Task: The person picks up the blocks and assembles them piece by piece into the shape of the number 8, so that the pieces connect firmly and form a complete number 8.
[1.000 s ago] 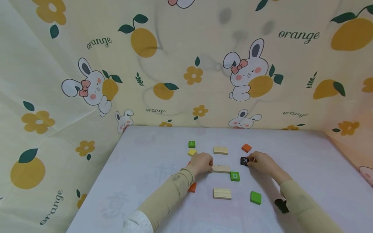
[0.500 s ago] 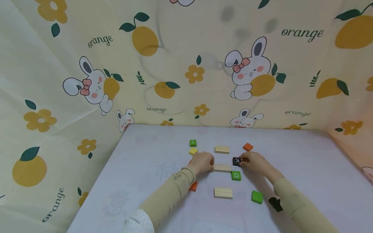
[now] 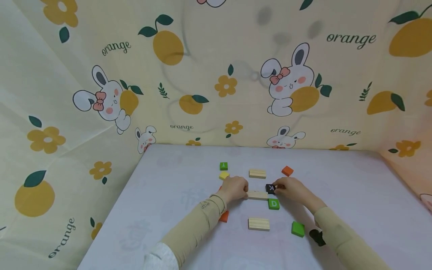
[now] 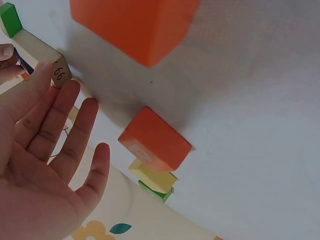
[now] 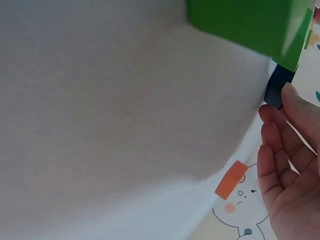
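In the head view my left hand (image 3: 233,188) pinches the left end of a pale wooden block (image 3: 257,195) lying mid-table. The left wrist view shows the thumb and fingertips at that block's numbered end (image 4: 61,71). My right hand (image 3: 293,190) pinches a black tile with a white K (image 3: 270,188) between thumb and fingertips, at the block's right end. Just below that corner lies a green D tile (image 3: 273,204). From the right wrist, the black tile (image 5: 279,86) appears edge-on at the fingertips, partly behind a green tile (image 5: 240,22).
Other grooved wooden blocks lie behind (image 3: 257,173) and in front (image 3: 258,224). To the left are a green tile (image 3: 224,166), a yellow tile (image 3: 224,175) and orange tiles (image 3: 224,216) partly hidden by the left arm. At right sit an orange tile (image 3: 287,171) and a green tile (image 3: 298,228).
My right hand has moved left with the black K tile, bringing it to the right end of the wooden block. The left hand has kept its place on the block.
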`<state>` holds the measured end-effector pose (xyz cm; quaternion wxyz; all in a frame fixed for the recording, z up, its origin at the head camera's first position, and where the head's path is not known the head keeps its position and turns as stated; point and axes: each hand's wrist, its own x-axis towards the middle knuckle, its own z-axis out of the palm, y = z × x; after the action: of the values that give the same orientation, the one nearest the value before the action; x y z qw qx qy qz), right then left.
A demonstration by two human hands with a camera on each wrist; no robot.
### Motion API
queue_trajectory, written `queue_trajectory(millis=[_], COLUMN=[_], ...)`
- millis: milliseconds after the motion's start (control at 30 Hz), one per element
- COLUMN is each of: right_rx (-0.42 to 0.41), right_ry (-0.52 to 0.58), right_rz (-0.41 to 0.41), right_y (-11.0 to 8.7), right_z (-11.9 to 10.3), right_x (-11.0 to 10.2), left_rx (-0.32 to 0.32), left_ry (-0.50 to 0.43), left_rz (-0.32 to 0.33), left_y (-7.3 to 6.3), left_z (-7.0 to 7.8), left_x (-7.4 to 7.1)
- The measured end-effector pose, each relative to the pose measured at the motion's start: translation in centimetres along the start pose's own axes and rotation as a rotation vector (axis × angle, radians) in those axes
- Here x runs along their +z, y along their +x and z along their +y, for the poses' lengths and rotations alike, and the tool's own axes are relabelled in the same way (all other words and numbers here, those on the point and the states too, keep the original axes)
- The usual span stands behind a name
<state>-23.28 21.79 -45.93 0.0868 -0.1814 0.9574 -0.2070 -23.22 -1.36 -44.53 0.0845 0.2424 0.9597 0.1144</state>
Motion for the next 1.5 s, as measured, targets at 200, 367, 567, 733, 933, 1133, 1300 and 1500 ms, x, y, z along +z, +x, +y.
queue_trajectory(millis=[200, 367, 567, 733, 933, 1133, 1300, 1500], right_rx=[-0.009, -0.012, -0.031, -0.032, -0.022, -0.005, 0.000, -0.013], right_ry=[-0.017, -0.020, -0.037, -0.041, -0.039, -0.026, -0.025, -0.029], right_rz=[-0.002, -0.001, 0.003, 0.014, 0.014, 0.011, 0.007, 0.012], right_y=[-0.2, -0.2, -0.2, -0.1, -0.3, -0.5, -0.5, -0.4], right_z=[-0.1, -0.3, -0.5, -0.4, -0.2, -0.3, -0.3, -0.2], right_x=[-0.1, -0.3, -0.1, 0.0, 0.0, 0.0, 0.0, -0.1], left_rx=[-0.005, 0.005, 0.045, 0.069, 0.082, 0.085, 0.093, 0.082], left_ry=[0.013, 0.023, 0.098, 0.126, 0.145, 0.145, 0.143, 0.133], left_rz=[-0.002, 0.012, 0.043, 0.051, 0.042, 0.055, 0.058, 0.075], left_y=[-0.1, -0.2, -0.5, -0.4, -0.1, -0.2, -0.4, -0.6], left_z=[0.3, 0.3, 0.0, -0.3, -0.3, -0.4, -0.4, -1.1], left_x=[0.0, 0.0, 0.3, 0.6, 1.2, 1.3, 1.0, 0.3])
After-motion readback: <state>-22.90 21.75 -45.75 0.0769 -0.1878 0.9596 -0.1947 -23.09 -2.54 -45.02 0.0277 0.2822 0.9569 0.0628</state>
